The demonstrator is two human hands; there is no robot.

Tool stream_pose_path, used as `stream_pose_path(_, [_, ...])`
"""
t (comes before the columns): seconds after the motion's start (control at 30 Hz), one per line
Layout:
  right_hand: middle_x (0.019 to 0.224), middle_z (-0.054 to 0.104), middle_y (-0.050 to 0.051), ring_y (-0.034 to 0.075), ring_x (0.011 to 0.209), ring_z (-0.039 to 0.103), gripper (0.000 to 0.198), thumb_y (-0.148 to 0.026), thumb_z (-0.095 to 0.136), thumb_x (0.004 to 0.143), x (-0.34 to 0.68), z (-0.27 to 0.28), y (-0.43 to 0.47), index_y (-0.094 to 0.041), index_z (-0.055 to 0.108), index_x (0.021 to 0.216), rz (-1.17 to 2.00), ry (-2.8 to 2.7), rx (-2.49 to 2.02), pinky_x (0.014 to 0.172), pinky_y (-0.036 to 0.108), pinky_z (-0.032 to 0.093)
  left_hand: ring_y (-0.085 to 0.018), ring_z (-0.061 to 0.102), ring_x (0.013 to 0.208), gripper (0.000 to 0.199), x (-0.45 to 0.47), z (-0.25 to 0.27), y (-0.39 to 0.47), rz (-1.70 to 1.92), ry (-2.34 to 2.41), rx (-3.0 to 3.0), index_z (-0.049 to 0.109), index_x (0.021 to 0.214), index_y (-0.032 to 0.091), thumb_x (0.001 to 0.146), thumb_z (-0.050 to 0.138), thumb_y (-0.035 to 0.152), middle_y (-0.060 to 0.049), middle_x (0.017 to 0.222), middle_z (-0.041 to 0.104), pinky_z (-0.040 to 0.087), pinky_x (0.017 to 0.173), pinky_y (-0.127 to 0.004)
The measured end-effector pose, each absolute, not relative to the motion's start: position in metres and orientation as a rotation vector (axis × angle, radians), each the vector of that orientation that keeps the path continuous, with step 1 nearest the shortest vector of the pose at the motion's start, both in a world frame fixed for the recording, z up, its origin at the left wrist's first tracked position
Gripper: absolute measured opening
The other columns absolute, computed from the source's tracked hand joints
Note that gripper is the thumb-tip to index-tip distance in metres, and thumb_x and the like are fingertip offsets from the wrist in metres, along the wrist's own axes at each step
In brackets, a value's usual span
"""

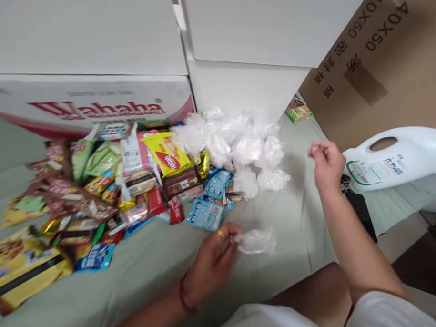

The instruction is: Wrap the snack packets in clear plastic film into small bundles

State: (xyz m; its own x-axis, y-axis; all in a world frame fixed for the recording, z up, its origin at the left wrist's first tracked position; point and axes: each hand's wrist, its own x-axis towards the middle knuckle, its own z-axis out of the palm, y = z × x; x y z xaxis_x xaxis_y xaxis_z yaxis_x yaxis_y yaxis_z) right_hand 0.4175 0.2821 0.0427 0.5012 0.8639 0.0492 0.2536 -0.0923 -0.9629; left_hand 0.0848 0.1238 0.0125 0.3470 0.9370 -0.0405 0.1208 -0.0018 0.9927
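White sleeve (394, 320), left fingers (230, 229) on crinkled plastic (257, 241)

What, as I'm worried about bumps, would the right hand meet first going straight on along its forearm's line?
Likely the small green-and-yellow packet near the brown carton. The height of the right hand above the sheet is unclear, so it might pass over instead.

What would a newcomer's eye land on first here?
Probably the colourful heap of packaged snacks on the left, in front of the red-lettered Wahaha carton. Next, the bunched clear plastic bags at its right, with one more piece of clear plastic in the left hand's grip, nearer the camera. At far right, the white handled jug stands out against the brown cardboard box.
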Motion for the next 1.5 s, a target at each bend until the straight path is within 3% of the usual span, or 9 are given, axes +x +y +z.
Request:
stream_pose_path(0.1, [0.089, 0.069, 0.004, 0.020, 0.087, 0.065, 0.028, -0.049, 0.074, 0.090, 0.359, 0.037, 0.187, -0.022, 0.074, 0.097, 0.836, -1.233, -1.414, 0.087, 0.038, 0.055, -0.014, 0.054, 0.065, 0.024, 0.064, 0.009, 0.108, 0.918, 1.153, 1.073, 0.058, 0.096, 0.023, 0.099, 0.054, 0.046, 0.002, 0.074, 0.058, 0.046, 0.059, -0.026])
stream_pose_path(0.23, [0.123, 0.070, 0.009, 0.024, 0.109, 0.066, 0.055, -0.060, 0.077, 0.086, 0.273, 0.022, 0.113, -0.028, 0.069, 0.129, 1.450, -1.275, -1.206, 0.087, 0.038, 0.056, -0.012, 0.046, 0.063, 0.032, 0.041, 0.002, 0.092, 0.961, 1.172, 1.004, 0.058, 0.099, 0.022, 0.093, 0.062, 0.053, 0.005, 0.072, 0.051, 0.042, 0.060, -0.025])
stream_pose_path(0.33, [0.097, 0.072, 0.004, 0.018, 0.083, 0.065, 0.050, -0.055, 0.087, 0.075, 0.224, 0.010, 0.096, -0.024, 0.074, 0.112, 1.674, -1.292, -1.270, 0.073, 0.030, 0.050, -0.013, 0.052, 0.071, 0.040, 0.020, -0.006, 0.087, 1.032, 1.163, 0.998, 0.059, 0.103, 0.020, 0.083, 0.075, 0.052, 0.003, 0.082, 0.058, 0.045, 0.066, -0.026])
stream_pose_path(0.57, [0.063, 0.052, -0.006, 0.010, 0.057, 0.039, 0.044, -0.056, 0.086, 0.069, 0.186, 0.007, 0.097, -0.019, 0.069, 0.084, 1.437, -1.124, -1.467, 0.056, 0.023, 0.027, -0.010, 0.053, 0.066, 0.046, -0.050, -0.025, 0.107, 1.074, 0.984, 0.776, 0.062, 0.089, 0.018, 0.063, 0.089, 0.043, 0.002, 0.076, 0.058, 0.047, 0.063, -0.025])
stream_pose_path(0.73, [0.063, 0.051, -0.006, 0.011, 0.056, 0.038, 0.043, -0.057, 0.081, 0.071, 0.160, 0.011, 0.088, -0.020, 0.064, 0.085, 1.163, -1.081, -1.551, 0.053, 0.025, 0.030, -0.010, 0.047, 0.060, 0.036, -0.058, -0.023, 0.103, 1.222, 1.055, 1.007, 0.059, 0.086, 0.020, 0.076, 0.080, 0.048, 0.004, 0.072, 0.055, 0.041, 0.056, -0.023])
stream_pose_path(0.9, [0.065, 0.053, -0.005, 0.011, 0.056, 0.043, 0.035, -0.053, 0.075, 0.080, 0.128, 0.007, 0.084, -0.021, 0.062, 0.083, 0.839, -1.212, -1.624, 0.053, 0.026, 0.034, -0.020, 0.061, 0.091, 0.042, -0.041, -0.020, 0.080, 1.228, 1.025, 1.604, 0.069, 0.105, 0.022, 0.071, 0.088, 0.037, -0.006, 0.106, 0.065, 0.050, 0.079, -0.032])
stream_pose_path(1.0, [0.063, 0.053, -0.006, 0.012, 0.053, 0.045, 0.036, -0.055, 0.074, 0.081, 0.117, 0.007, 0.086, -0.022, 0.061, 0.085, 0.932, -1.241, -1.563, 0.052, 0.026, 0.038, -0.019, 0.064, 0.087, 0.011, -0.040, -0.025, 0.078, 1.146, 1.090, 1.681, 0.073, 0.097, 0.021, 0.089, 0.068, 0.026, -0.005, 0.094, 0.068, 0.049, 0.079, -0.031])
stream_pose_path(1.17, [0.091, 0.070, 0.003, 0.018, 0.080, 0.065, 0.050, -0.056, 0.080, 0.075, 0.116, 0.004, 0.083, -0.023, 0.064, 0.109, 1.179, -1.162, -1.417, 0.070, 0.032, 0.056, -0.015, 0.062, 0.068, 0.024, -0.041, -0.033, 0.085, 1.067, 1.128, 1.489, 0.075, 0.092, 0.019, 0.096, 0.056, 0.032, -0.001, 0.075, 0.069, 0.045, 0.066, -0.026])
stream_pose_path(1.5, [0.070, 0.063, -0.003, 0.014, 0.064, 0.057, 0.033, -0.045, 0.082, 0.073, 0.138, -0.007, 0.074, -0.020, 0.069, 0.090, 1.114, -1.032, -1.438, 0.068, 0.030, 0.049, -0.011, 0.051, 0.057, 0.031, -0.035, -0.035, 0.090, 1.045, 1.019, 1.208, 0.066, 0.077, 0.018, 0.077, 0.074, 0.047, 0.002, 0.064, 0.061, 0.040, 0.055, -0.023])
